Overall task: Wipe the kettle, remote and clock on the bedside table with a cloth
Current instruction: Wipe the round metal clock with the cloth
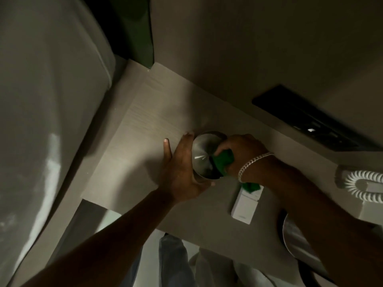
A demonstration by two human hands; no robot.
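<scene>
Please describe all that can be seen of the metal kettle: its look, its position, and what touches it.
The kettle looks like brushed steel, round, seen from above, with a shiny domed lid. It stands upright on the pale bedside table. The left hand cups its left side. The right hand presses a green cloth against its right side. Its lower body is hidden.

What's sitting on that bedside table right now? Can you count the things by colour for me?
Silver: 2, the kettle and a round metal object at the right edge
Green: 1, the cloth
White: 2, a flat remote-like device and a coiled-cord item
Total: 5
</scene>
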